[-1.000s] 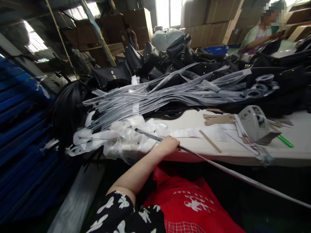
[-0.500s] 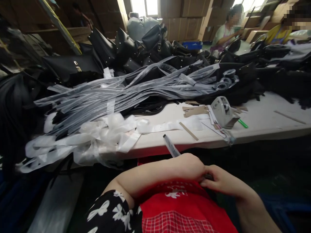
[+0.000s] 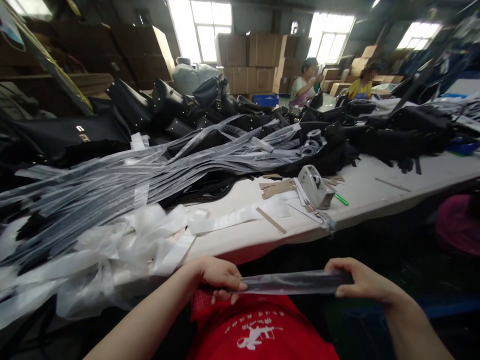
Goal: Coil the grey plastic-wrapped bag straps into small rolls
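Sleeved strap (image 3: 290,283), where's it at?

Lower ctr, slightly R of middle, held approx. horiz. in front of the white table (image 3: 228,242), above the red apron (image 3: 225,345). Dark strip in clear plastic.

Grip?

L hand (image 3: 222,278): fingers + thumb clamped on the strap's L end. R hand (image 3: 354,281): thumb below, fingers above, closed on its R end. Strap stretched btwn them.

Stuff nearby?

Pile of wrapped strips (image 3: 157,172), mid-L, w/ crumpled white film (image 3: 120,250) at lower L. Grey dispenser (image 3: 314,187) R of ctr on the table, green stick (image 3: 341,199) just beside it.

Bkgd?

Black bags (image 3: 129,104) upper L to R, 2 ppl (image 3: 302,90) upper R behind them.
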`<action>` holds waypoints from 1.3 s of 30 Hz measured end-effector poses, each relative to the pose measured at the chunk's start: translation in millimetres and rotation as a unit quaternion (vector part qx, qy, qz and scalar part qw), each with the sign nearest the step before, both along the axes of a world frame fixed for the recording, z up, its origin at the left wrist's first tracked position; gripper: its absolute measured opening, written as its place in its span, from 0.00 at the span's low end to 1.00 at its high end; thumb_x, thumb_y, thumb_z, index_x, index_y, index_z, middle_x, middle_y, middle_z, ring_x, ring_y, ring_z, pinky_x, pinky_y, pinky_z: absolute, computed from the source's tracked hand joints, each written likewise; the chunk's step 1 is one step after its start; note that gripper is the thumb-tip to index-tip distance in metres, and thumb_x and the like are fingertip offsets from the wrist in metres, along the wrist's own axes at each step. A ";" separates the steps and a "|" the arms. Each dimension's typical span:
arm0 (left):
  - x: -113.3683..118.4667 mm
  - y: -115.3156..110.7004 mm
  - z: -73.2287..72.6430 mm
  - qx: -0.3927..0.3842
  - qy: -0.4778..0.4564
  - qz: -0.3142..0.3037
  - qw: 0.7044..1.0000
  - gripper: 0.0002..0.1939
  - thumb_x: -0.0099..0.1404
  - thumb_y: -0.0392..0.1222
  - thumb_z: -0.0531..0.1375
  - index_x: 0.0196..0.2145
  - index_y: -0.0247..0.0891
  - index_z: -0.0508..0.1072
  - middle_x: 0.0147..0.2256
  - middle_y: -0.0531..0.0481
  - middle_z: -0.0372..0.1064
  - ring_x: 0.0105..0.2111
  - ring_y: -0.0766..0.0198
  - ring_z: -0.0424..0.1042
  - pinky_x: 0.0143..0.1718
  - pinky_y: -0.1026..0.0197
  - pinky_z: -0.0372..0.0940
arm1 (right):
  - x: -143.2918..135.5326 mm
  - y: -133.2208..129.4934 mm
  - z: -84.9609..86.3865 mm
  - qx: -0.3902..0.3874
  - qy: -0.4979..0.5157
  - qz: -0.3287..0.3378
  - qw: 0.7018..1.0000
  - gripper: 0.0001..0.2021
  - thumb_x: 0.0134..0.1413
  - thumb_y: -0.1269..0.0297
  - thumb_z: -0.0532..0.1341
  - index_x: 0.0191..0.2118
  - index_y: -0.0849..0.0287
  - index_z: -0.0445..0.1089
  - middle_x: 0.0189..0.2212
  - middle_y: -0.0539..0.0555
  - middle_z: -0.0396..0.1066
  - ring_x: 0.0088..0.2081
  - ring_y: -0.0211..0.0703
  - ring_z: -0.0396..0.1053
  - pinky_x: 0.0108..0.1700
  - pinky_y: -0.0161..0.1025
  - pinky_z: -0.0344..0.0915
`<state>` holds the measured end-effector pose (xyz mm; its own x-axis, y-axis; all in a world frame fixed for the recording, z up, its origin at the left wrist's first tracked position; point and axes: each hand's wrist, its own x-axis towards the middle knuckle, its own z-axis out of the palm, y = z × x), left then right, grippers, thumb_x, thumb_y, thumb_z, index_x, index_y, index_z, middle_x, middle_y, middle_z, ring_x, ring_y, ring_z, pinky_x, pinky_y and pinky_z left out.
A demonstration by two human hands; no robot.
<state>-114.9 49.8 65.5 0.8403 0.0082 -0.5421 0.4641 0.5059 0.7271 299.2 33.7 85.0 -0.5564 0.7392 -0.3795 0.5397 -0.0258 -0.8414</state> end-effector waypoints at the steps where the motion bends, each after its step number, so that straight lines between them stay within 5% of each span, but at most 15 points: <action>1: -1.3 -0.2 4.8 -0.024 -0.033 0.051 0.998 0.23 0.64 0.58 0.57 0.24 0.35 0.70 0.13 0.58 0.50 0.12 0.71 0.49 0.12 0.68 0.50 | -3.4 1.2 -0.7 0.006 0.009 0.000 1.000 0.23 0.40 0.54 0.70 0.43 0.61 0.73 0.36 0.54 0.73 0.36 0.47 0.69 0.37 0.36 0.64; 3: -0.3 3.8 17.9 -0.076 -0.127 0.217 0.965 0.20 0.65 0.54 0.57 0.24 0.35 0.68 0.13 0.61 0.44 0.12 0.74 0.43 0.11 0.70 0.48 | -20.2 1.0 -8.3 0.029 0.015 -0.014 0.999 0.28 0.41 0.57 0.69 0.51 0.57 0.70 0.44 0.54 0.73 0.43 0.50 0.69 0.45 0.39 0.65; 6: 11.5 22.1 40.0 -0.111 -0.254 0.489 0.827 0.11 0.68 0.44 0.55 0.32 0.35 0.69 0.18 0.60 0.48 0.13 0.76 0.48 0.15 0.74 0.55 | -70.7 -7.7 -34.1 0.058 0.020 -0.037 0.997 0.21 0.54 0.55 0.60 0.53 0.54 0.70 0.43 0.55 0.73 0.41 0.48 0.70 0.48 0.43 0.65; 9: 27.7 49.6 47.5 -0.013 -0.286 0.663 0.692 0.07 0.67 0.37 0.55 0.42 0.36 0.70 0.26 0.55 0.64 0.23 0.75 0.66 0.32 0.70 0.67 | -126.1 -26.4 -57.1 0.023 0.074 -0.024 0.997 0.21 0.60 0.49 0.53 0.42 0.60 0.74 0.32 0.55 0.73 0.32 0.43 0.69 0.37 0.39 0.67; 11: 35.9 63.9 37.7 0.129 -0.220 0.713 0.653 0.11 0.65 0.40 0.58 0.46 0.37 0.70 0.33 0.51 0.70 0.33 0.69 0.71 0.43 0.63 0.68 | -145.1 -40.8 -57.3 -0.051 0.140 -0.004 0.989 0.25 0.60 0.44 0.51 0.36 0.62 0.74 0.23 0.52 0.69 0.24 0.37 0.65 0.27 0.33 0.63; 13: 42.5 65.8 18.9 0.322 -0.094 0.670 0.662 0.13 0.64 0.43 0.58 0.45 0.36 0.72 0.36 0.47 0.73 0.39 0.62 0.72 0.48 0.57 0.66 | -142.7 -50.7 -42.8 -0.105 0.207 -0.020 0.972 0.27 0.59 0.42 0.52 0.33 0.64 0.73 0.17 0.49 0.64 0.17 0.32 0.58 0.20 0.29 0.54; 17: 62.6 25.5 -11.5 0.625 0.064 0.336 0.702 0.12 0.66 0.39 0.51 0.42 0.36 0.72 0.38 0.43 0.73 0.40 0.56 0.70 0.48 0.53 0.64 | -95.3 -41.3 -3.8 -0.078 0.306 -0.171 0.933 0.23 0.56 0.43 0.58 0.30 0.63 0.70 0.12 0.46 0.60 0.13 0.29 0.52 0.17 0.28 0.47; 20: 83.0 -13.8 -10.2 0.688 0.046 0.161 0.706 0.12 0.67 0.40 0.48 0.37 0.36 0.71 0.35 0.43 0.71 0.37 0.57 0.70 0.45 0.55 0.64 | -59.3 -18.8 -1.1 -0.035 0.325 -0.290 0.900 0.20 0.56 0.46 0.60 0.29 0.60 0.68 0.11 0.45 0.58 0.13 0.31 0.53 0.16 0.29 0.46; 22: 93.5 -29.5 -4.9 0.664 0.028 0.130 0.736 0.14 0.68 0.44 0.48 0.31 0.37 0.70 0.31 0.47 0.70 0.33 0.60 0.69 0.41 0.58 0.64 | -45.4 -4.7 -11.6 -0.039 0.275 -0.311 0.909 0.20 0.56 0.45 0.59 0.28 0.60 0.67 0.12 0.45 0.57 0.13 0.31 0.52 0.16 0.30 0.47; 25: 101.2 -36.2 -0.6 0.487 -0.014 0.199 0.850 0.26 0.70 0.54 0.43 0.25 0.37 0.67 0.22 0.52 0.64 0.23 0.66 0.63 0.29 0.63 0.60 | -40.4 8.0 -27.5 0.007 0.114 -0.296 0.948 0.21 0.52 0.44 0.61 0.32 0.62 0.70 0.21 0.51 0.67 0.21 0.36 0.63 0.24 0.34 0.62; 28: 104.5 -32.2 3.8 0.195 -0.091 0.315 0.924 0.32 0.66 0.66 0.44 0.22 0.36 0.65 0.14 0.58 0.52 0.15 0.71 0.52 0.20 0.65 0.54 | -56.6 3.8 -33.0 0.111 0.058 -0.208 0.970 0.27 0.46 0.48 0.67 0.48 0.61 0.69 0.46 0.60 0.70 0.46 0.50 0.69 0.49 0.44 0.65; 31: 110.4 -22.9 12.4 0.013 -0.148 0.436 0.888 0.29 0.62 0.66 0.52 0.25 0.34 0.68 0.13 0.61 0.49 0.13 0.72 0.51 0.19 0.65 0.56 | -96.0 -14.4 -39.9 0.073 0.113 -0.086 0.987 0.28 0.51 0.48 0.64 0.54 0.58 0.66 0.50 0.59 0.69 0.51 0.52 0.66 0.54 0.46 0.62; 35: 125.2 -3.5 9.6 -0.091 -0.105 0.605 0.784 0.20 0.65 0.53 0.57 0.33 0.30 0.71 0.19 0.58 0.56 0.17 0.74 0.56 0.26 0.65 0.64 | -154.9 -37.9 -66.0 -0.026 0.113 -0.166 0.979 0.27 0.59 0.40 0.49 0.30 0.61 0.69 0.18 0.50 0.66 0.21 0.39 0.62 0.29 0.38 0.63; 37: 132.6 5.7 -3.0 -0.066 -0.074 0.675 0.732 0.16 0.67 0.49 0.55 0.36 0.30 0.70 0.22 0.56 0.58 0.19 0.73 0.59 0.32 0.63 0.67 | -170.6 -44.3 -74.3 -0.083 0.149 -0.179 0.969 0.28 0.59 0.38 0.48 0.25 0.59 0.65 0.10 0.44 0.55 0.15 0.34 0.52 0.23 0.35 0.57; 39: 135.4 12.3 -18.0 0.073 -0.057 0.715 0.693 0.16 0.69 0.49 0.52 0.41 0.32 0.69 0.25 0.54 0.61 0.22 0.70 0.63 0.37 0.59 0.68 | -173.4 -46.8 -71.3 -0.120 0.200 -0.177 0.956 0.26 0.58 0.39 0.52 0.26 0.59 0.66 0.09 0.43 0.53 0.15 0.33 0.52 0.24 0.34 0.57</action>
<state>20.6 62.1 47.6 -0.0457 0.9244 -0.3788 -0.5000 0.3071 0.8097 125.8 -13.1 13.6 -0.4238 0.8261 -0.3714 0.0974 -0.3661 -0.9255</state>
